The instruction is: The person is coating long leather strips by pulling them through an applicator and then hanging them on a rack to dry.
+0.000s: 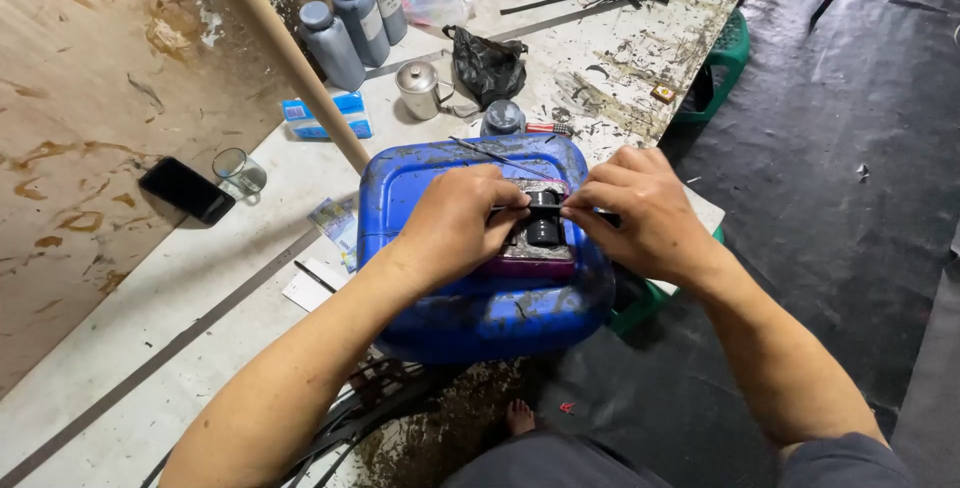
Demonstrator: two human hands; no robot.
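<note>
Head view: the left hand and right hand each pinch one end of a thin black strip, holding it taut over a small black pot. The pot rests on a blue jerrycan, laid flat as a raised work surface on the stained table.

Even, soft, moderately bright light from above; no hard shadows. Faint soft shadow beneath the forearms on the blue plastic canister. Mild sheen on the canister's near edge and on the metal cup farther off. Dark floor at right dim, underexposed. Sharp focus across the centre. Wide-angle bending at the edges, wooden pole slanted. No motion blur.
</note>
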